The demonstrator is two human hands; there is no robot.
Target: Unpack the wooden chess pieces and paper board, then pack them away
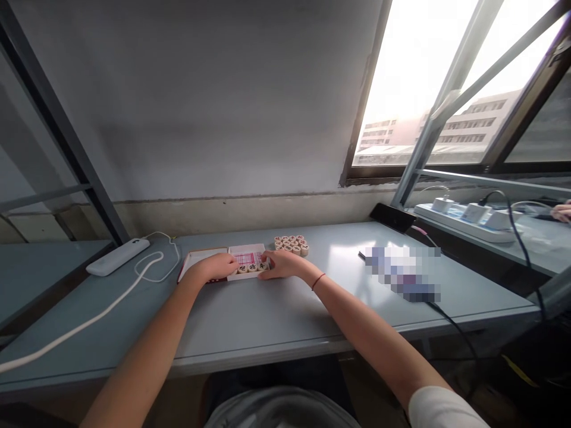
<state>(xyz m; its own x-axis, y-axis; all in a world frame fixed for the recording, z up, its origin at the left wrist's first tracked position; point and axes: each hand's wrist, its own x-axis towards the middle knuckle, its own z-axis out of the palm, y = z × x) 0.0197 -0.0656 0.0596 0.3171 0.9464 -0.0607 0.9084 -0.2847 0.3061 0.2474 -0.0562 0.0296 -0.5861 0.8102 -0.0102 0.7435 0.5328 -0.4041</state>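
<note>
Pale, round, disc-like pieces [252, 268] marked with dark characters stand in a row along the near side of a shallow white box [247, 248], a sheet printed with red lines [246, 258] lying behind them. Joined to or touching its left side is a flat, red-edged lid [190, 260] with a pale inside. The left hand [218, 266] reaches over the lid, fingers curved at the box's left end; the right hand [280, 264] curls around the right end, thumb and fingers apart. Whether either grips a piece is hard to tell. Just beyond the right hand, more round pieces [291, 244] sit in close-packed rows on the smooth, grey-blue tabletop [250, 321], which catches glossy window light.
</note>
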